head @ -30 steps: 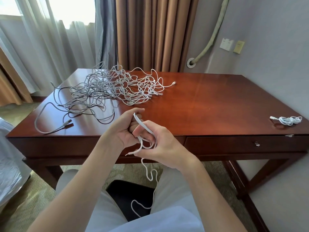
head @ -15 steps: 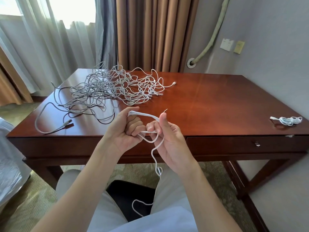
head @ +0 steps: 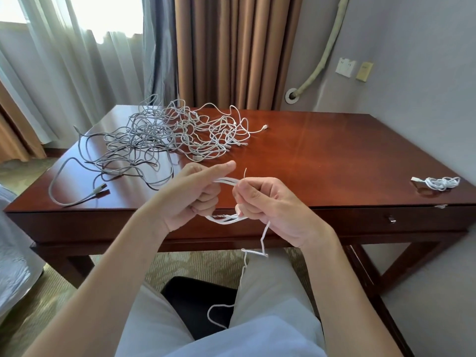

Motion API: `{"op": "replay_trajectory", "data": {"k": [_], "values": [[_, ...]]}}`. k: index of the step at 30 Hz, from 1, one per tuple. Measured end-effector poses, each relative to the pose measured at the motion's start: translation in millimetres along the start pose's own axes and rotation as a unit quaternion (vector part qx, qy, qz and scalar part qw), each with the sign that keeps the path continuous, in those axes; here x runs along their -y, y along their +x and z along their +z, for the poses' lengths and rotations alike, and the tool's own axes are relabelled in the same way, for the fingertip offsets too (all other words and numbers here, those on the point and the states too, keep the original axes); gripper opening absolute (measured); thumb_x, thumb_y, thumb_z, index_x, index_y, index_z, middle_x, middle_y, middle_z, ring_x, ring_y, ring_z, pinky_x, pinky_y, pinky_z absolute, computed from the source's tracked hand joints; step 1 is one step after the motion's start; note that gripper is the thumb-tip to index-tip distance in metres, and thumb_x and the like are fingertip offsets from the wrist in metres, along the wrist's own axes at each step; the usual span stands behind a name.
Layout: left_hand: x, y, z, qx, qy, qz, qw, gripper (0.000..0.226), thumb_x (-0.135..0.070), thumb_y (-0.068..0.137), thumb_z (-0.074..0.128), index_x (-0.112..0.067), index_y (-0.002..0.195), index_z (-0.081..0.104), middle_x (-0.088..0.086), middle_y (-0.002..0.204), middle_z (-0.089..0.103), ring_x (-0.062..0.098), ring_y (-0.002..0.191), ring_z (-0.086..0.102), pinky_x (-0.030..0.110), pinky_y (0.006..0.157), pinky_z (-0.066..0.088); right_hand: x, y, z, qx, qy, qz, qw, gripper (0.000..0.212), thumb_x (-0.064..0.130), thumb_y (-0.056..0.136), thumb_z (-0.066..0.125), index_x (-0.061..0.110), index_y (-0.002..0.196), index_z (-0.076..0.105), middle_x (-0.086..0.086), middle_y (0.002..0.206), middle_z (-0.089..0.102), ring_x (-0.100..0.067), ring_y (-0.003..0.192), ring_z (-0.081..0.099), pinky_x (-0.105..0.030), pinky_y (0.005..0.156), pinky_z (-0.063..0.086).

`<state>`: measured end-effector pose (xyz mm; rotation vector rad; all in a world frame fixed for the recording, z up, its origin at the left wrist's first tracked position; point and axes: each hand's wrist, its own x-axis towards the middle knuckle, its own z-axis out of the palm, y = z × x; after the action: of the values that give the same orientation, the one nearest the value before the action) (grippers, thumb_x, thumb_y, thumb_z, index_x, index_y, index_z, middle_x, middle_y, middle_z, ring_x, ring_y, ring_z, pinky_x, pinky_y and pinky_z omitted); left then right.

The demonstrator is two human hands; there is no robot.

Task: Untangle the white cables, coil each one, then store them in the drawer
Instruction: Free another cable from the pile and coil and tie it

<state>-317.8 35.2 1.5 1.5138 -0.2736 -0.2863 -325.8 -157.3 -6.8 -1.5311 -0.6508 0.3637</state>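
In front of the desk edge my left hand (head: 192,199) grips a small coil of white cable (head: 226,218), its loops wound round the curled fingers. My right hand (head: 270,207) pinches the same cable just right of the coil. The loose tail hangs from my right hand down over my lap. A big tangle of white and grey cables (head: 170,135) lies on the desk's far left. One coiled white cable (head: 441,182) rests near the desk's right front edge. The drawer (head: 391,219) under the right side is closed.
The wooden desk (head: 322,155) stands against a grey wall on the right, with curtains behind. A dark chair seat (head: 195,302) shows between my legs. A bed edge (head: 15,256) sits at the far left.
My right hand has swung round the left hand, adding a loop to the coil. Both hands rose slightly and the hanging tail grew shorter.
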Motion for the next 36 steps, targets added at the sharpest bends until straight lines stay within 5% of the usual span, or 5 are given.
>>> {"op": "replay_trajectory", "data": {"k": [6, 17, 22, 30, 36], "values": [[-6.5, -8.9, 11.6, 0.103, 0.208, -0.014, 0.973, 0.051, -0.048, 0.09, 0.059, -0.004, 0.068, 0.072, 0.0, 0.046, 0.033, 0.017, 0.043, 0.023, 0.025, 0.044, 0.022, 2.3, -4.8, -6.7, 0.035, -0.137, 0.06, 0.988, 0.031, 0.025, 0.104, 0.055, 0.004, 0.086, 0.07, 0.003, 0.056, 0.037, -0.012, 0.054, 0.029, -0.025, 0.055, 0.027], [30.9, -0.7, -10.0, 0.135, -0.127, 0.048, 0.981, 0.053, -0.04, 0.094, 0.067, -0.017, 0.062, 0.032, -0.003, 0.053, 0.022, 0.012, 0.043, 0.024, 0.024, 0.048, 0.031, -1.9, -8.3, -5.4, -0.006, 0.036, 0.033, 0.999, 0.031, 0.035, 0.098, 0.048, 0.014, 0.076, 0.052, 0.003, 0.062, 0.033, -0.013, 0.058, 0.039, -0.028, 0.087, 0.053], [26.2, -0.1, -15.5, 0.165, -0.057, -0.013, 0.985, 0.031, -0.033, 0.095, 0.064, -0.007, 0.077, 0.06, 0.003, 0.057, 0.041, 0.018, 0.048, 0.039, 0.028, 0.054, 0.039, -0.1, -2.3, -3.4, -0.021, -0.079, 0.081, 0.993, 0.035, 0.033, 0.109, 0.042, 0.02, 0.081, 0.058, 0.005, 0.063, 0.028, -0.011, 0.055, 0.025, -0.025, 0.054, 0.032], [1.6, 6.8, 13.8, 0.013, 0.229, -0.047, 0.972, 0.068, -0.057, 0.101, 0.04, -0.011, 0.052, 0.05, -0.001, 0.046, 0.032, 0.014, 0.043, 0.023, 0.022, 0.046, 0.022, 14.2, 12.1, 5.3, 0.022, -0.302, 0.1, 0.948, 0.036, 0.034, 0.107, 0.048, 0.008, 0.087, 0.064, -0.014, 0.066, 0.046, -0.016, 0.055, 0.031, -0.032, 0.047, 0.028], [16.6, -0.4, 7.8, -0.078, -0.022, -0.01, 0.997, 0.06, -0.026, 0.098, 0.058, -0.019, 0.048, 0.025, -0.003, 0.044, 0.017, 0.013, 0.038, 0.015, 0.026, 0.044, 0.014, 6.5, 3.9, -1.6, 0.016, -0.057, 0.085, 0.995, 0.044, 0.041, 0.1, 0.045, 0.013, 0.068, 0.049, 0.008, 0.056, 0.035, -0.012, 0.056, 0.035, -0.018, 0.06, 0.039]]}}
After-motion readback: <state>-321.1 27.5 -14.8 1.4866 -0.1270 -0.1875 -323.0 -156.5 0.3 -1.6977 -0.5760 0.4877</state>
